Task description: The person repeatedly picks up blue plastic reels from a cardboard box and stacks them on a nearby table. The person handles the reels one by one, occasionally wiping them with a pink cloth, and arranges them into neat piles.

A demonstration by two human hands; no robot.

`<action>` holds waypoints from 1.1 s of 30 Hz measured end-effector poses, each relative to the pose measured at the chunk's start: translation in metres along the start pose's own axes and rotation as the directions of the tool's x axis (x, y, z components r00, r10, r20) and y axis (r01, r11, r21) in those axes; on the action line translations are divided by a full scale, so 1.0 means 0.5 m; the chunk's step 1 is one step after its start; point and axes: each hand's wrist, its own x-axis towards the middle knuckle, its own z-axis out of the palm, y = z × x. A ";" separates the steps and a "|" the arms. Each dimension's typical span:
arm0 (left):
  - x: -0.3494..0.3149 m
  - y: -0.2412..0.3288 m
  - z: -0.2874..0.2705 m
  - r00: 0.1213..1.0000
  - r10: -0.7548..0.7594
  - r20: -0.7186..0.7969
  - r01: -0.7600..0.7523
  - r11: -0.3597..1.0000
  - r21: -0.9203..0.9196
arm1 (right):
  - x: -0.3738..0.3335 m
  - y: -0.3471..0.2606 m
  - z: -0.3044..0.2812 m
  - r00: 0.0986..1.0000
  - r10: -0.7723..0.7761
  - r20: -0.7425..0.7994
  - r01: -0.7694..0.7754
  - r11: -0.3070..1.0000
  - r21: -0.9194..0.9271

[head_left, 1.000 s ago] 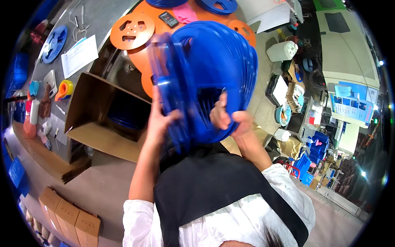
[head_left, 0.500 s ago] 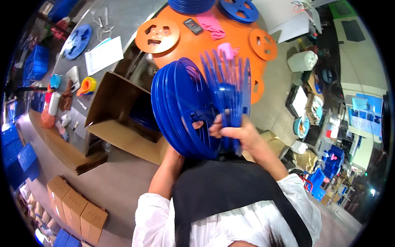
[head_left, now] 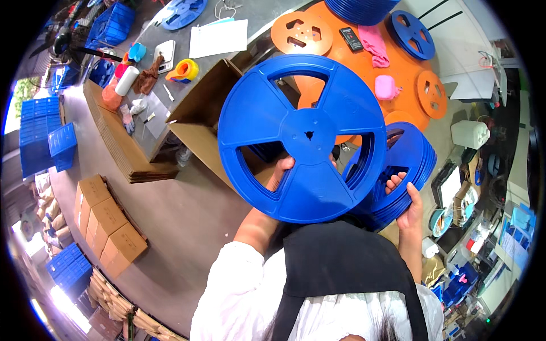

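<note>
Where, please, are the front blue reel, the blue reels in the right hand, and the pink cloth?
Front blue reel [head_left: 311, 152], head view: on the hub, below its hole.
Blue reels [head_left: 407, 150], head view: on the nearest face.
Pink cloth [head_left: 375, 45], head view: on its middle.

Holds a front reel [head_left: 304, 148] at near centre, with the left hand [head_left: 278, 173] at its lower left opening. Has a stack of reels [head_left: 425, 162] just right of it and partly behind, in the right hand [head_left: 412, 210]. Faces a round table [head_left: 355, 65] beyond both, with a flat reel [head_left: 301, 34] on its left, then a small device [head_left: 351, 39] and a cloth [head_left: 373, 45] to the right, and a reel pile [head_left: 361, 8] at the far side. Has a box [head_left: 199, 139] behind the front reel's left side, next to a workbench [head_left: 256, 17] bearing paper [head_left: 218, 38], with a tape roll [head_left: 183, 71] nearer and a scale [head_left: 165, 54] left of that. Has cartons [head_left: 108, 221] on the floor [head_left: 182, 244] at near left, and a jug [head_left: 471, 134] right of the round table.
</note>
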 end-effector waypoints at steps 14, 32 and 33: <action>-0.021 0.009 -0.044 0.991 0.126 0.038 -0.113 0.964 -0.242 | -0.007 0.006 0.012 0.999 0.003 -0.034 -0.004 1.000 -0.022; -0.090 0.053 0.016 0.866 0.305 -0.395 -0.263 0.952 0.157 | -0.009 0.009 0.058 1.000 0.003 -0.017 -0.005 0.990 -0.143; -0.080 0.059 0.035 0.834 0.413 -0.366 -0.290 0.892 0.347 | -0.009 0.009 0.060 0.999 -0.002 -0.033 -0.003 0.990 -0.144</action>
